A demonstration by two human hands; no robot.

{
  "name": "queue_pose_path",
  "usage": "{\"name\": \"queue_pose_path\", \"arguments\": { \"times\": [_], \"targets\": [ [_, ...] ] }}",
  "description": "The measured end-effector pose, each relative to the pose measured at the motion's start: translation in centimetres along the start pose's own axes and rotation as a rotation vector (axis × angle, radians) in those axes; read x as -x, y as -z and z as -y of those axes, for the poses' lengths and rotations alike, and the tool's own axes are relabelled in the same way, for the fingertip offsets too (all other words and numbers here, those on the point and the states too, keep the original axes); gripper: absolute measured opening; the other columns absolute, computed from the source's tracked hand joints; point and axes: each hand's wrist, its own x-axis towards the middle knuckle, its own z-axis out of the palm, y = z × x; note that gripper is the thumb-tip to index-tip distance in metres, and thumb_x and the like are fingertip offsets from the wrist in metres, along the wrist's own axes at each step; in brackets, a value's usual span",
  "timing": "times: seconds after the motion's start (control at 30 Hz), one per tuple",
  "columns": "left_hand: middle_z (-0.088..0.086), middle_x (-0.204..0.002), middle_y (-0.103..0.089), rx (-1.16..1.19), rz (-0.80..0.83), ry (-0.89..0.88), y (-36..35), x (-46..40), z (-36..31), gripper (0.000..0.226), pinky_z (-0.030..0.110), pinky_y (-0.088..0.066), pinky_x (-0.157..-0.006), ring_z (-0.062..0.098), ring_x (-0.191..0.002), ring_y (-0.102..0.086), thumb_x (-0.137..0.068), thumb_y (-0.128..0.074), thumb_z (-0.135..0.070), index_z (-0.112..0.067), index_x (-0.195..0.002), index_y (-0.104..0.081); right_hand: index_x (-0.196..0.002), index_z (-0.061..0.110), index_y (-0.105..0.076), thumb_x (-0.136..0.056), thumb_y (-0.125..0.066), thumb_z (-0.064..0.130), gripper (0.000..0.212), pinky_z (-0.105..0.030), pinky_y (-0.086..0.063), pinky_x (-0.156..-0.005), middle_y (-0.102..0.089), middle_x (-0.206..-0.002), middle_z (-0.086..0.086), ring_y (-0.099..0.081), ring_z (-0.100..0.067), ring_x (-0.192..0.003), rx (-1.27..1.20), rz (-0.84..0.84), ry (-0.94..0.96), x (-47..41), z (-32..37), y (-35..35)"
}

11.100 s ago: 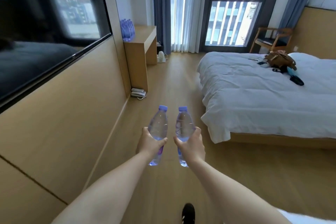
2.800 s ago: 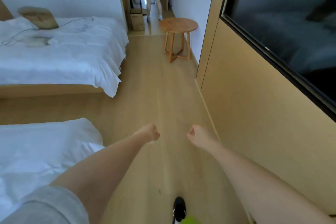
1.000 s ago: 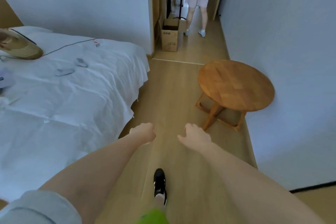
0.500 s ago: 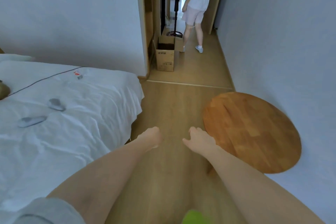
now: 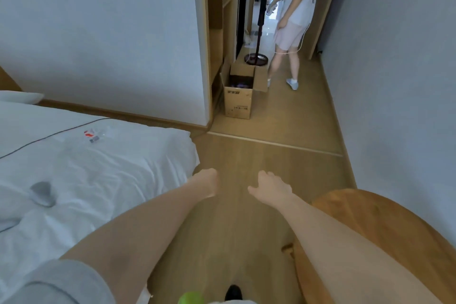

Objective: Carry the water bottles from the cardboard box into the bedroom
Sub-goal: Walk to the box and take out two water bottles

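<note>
Both arms are stretched out forward over the wooden floor (image 5: 246, 229), nothing in either hand. The left hand (image 5: 206, 181) is curled into a loose fist, knuckles pointing away, fingers tucked under so you can't really see them. The right hand (image 5: 270, 189) hangs with the wrist bent a bit, thumb sticking out toward 9 o'clock, fingers loosely curled and relaxed, holding nothing.

The cardboard box (image 5: 240, 92) sits up at 12 o'clock, on the floor in the hallway just past the doorway, flaps open. Something dark and purplish shows inside, probably the water bottles (image 5: 240, 84), but it's too shadowy to make out properly.

A white bed (image 5: 86, 180) takes up the 9 o'clock side, with a cable and a few small bits lying on it, too blurry to name. A round wooden worktop (image 5: 394, 229) at 4 o'clock is cut off by the frame edge and partly covered by the right forearm.

Another person (image 5: 293, 15) stands in the hallway just beyond the box, head out of frame, next to a standing fan (image 5: 261, 7).
</note>
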Motion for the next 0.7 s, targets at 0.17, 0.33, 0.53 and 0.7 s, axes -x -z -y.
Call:
{"name": "queue_pose_path", "arguments": {
  "times": [0.17,0.33,0.53,0.7],
  "targets": [
    [0.011,-0.112,-0.06,-0.087,-0.007,-0.003,5.1,-9.0,-1.9,0.029,0.031,-0.047,-0.086,0.027,-0.106,-0.06,-0.098,-0.036,-0.007,-0.002,-0.117,-0.057,-0.128,0.012,-0.046,-0.095,-0.048,0.047,0.048,-0.043,-0.045,-0.095,-0.05,-0.127,-0.008,-0.05,-0.029,-0.119,-0.006,0.019,0.0,-8.3,-0.2,4.3],
    [0.004,-0.093,-0.056,-0.19,0.065,0.004,8.4,-19.5,-3.5,0.026,0.031,-0.045,-0.077,0.026,-0.099,-0.061,-0.097,-0.042,-0.011,-0.004,-0.116,-0.058,-0.127,0.012,-0.046,-0.096,-0.046,0.048,0.048,-0.044,-0.047,-0.09,-0.051,-0.123,-0.008,-0.052,-0.028,-0.112,-0.021,0.03,-0.009,-18.0,-1.7,7.8],
    [0.002,-0.088,-0.057,-0.2,0.04,-0.054,13.5,-33.2,-6.1,0.021,0.03,-0.045,-0.067,0.023,-0.086,-0.061,-0.091,-0.042,-0.009,-0.01,-0.105,-0.057,-0.132,0.011,-0.045,-0.095,-0.048,0.049,0.053,-0.041,-0.043,-0.092,-0.05,-0.13,-0.008,-0.048,-0.029,-0.122,-0.008,0.018,-0.066,-31.2,-2.9,13.2],
    [0.006,-0.107,-0.058,-0.25,0.09,-0.109,19.1,-42.6,-10.0,0.034,0.032,-0.047,-0.075,0.025,-0.095,-0.059,-0.089,-0.042,0.0,-0.008,-0.119,-0.054,-0.137,0.011,-0.042,-0.095,-0.048,0.048,0.056,-0.043,-0.045,-0.096,-0.048,-0.136,-0.008,-0.046,-0.028,-0.126,-0.032,0.037,-0.113,-40.4,-3.6,18.1]
  ]
}}
